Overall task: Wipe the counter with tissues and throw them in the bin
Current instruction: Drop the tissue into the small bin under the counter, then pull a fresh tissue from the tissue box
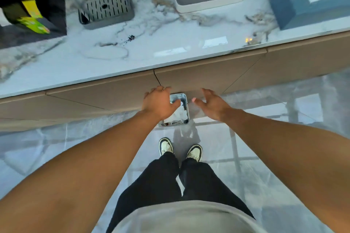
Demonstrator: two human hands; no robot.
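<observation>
Tissues [175, 114], white and crumpled, lie inside the bin [184, 96], which stands on the floor against the cabinet below the counter [132, 58]. My left hand [159, 103] hovers over the bin and hides its left part; fingers spread, holding nothing. My right hand [212, 103] is just right of the bin, also wide and empty. Dark crumbs [130, 38] sit on the counter above the bin.

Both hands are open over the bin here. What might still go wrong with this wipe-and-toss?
1. Dark crumbs lie on the marble counter, so the wipe may be judged finished too early.
2. Crumpled tissues sit high in the small metal bin; another wad might spill onto the glossy floor.
3. The left hand could nudge the bin's rim.
</observation>
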